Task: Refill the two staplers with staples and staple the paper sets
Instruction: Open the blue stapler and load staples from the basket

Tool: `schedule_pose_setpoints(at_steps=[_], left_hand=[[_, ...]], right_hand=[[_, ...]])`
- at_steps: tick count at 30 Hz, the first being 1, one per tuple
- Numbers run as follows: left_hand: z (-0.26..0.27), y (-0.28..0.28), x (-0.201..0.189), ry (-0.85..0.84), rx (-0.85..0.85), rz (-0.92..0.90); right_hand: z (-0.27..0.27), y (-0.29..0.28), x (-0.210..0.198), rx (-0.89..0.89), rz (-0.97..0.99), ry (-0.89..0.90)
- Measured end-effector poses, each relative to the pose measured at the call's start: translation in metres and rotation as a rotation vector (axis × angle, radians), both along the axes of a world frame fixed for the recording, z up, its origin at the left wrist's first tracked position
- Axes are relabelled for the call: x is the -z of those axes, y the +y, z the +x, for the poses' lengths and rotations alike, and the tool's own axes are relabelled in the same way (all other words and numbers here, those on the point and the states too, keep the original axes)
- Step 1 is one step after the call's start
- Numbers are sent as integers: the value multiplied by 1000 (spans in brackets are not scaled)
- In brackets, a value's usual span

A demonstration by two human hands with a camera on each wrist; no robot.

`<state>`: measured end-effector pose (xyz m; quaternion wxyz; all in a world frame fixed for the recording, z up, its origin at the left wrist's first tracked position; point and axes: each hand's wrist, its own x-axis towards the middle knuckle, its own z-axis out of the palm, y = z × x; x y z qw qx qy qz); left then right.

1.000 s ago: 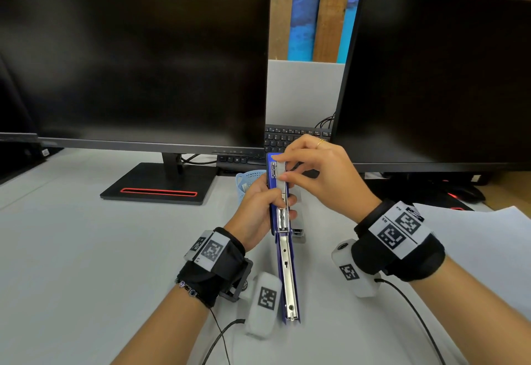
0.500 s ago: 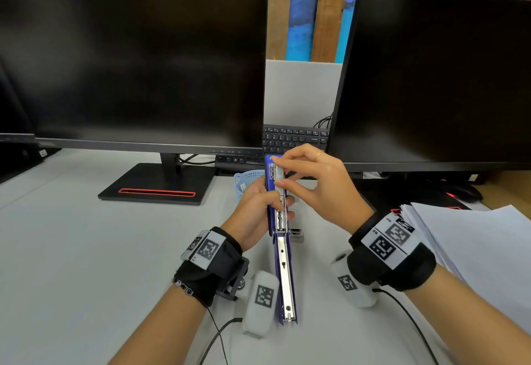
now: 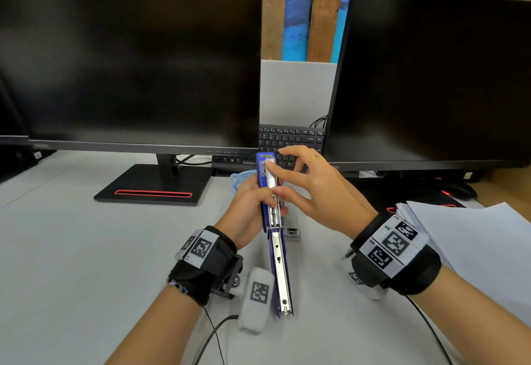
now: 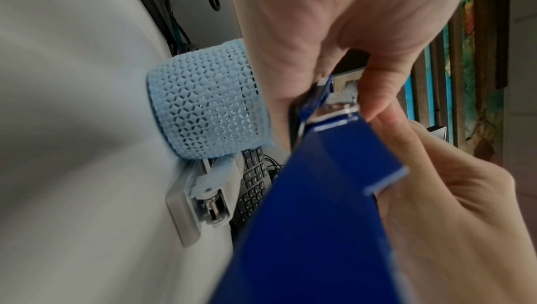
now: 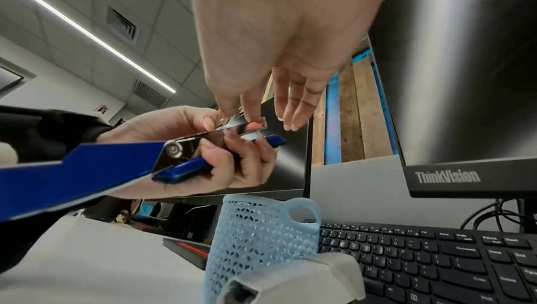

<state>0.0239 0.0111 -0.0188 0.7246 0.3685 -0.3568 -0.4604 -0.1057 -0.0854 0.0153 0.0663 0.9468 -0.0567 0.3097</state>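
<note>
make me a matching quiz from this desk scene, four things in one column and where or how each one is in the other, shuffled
1. blue stapler
2. white stapler
3. light blue basket
4. paper stack

A. lying on the desk beside the basket
B. on the desk at the person's right
C. opened flat, gripped in the left hand
D. standing in front of the keyboard

Pairs: 1-C, 2-A, 3-D, 4-B
</note>
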Motion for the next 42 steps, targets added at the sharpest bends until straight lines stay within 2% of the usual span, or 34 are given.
schedule_pose_setpoints(at_steps=[8, 19, 21, 23, 27, 30, 34, 38, 42], left_hand=[[1, 1, -1, 19, -37, 16], [5, -1, 1, 55, -27, 2], [7, -1, 1, 54, -41, -14], [10, 0, 0, 53, -52, -34], [10, 1, -3, 13, -78, -20], [9, 2, -3, -25, -131, -28], [11, 4, -4, -63, -138, -62], [12, 5, -4, -60, -103, -123], [13, 6, -5, -25, -137, -159]], right_hand=[[0, 7, -4, -9, 41, 20], [1, 10, -10, 46, -34, 100], [-1, 7, -11, -1, 85, 102], [-5, 5, -11, -59, 289, 35], [-15, 8, -3, -25, 543, -110], [-23, 9, 6, 29, 678, 0], [-31, 15, 17, -37, 921, 178], [-36, 24, 17, -77, 1070, 283], [-41, 33, 13, -99, 1057, 461]])
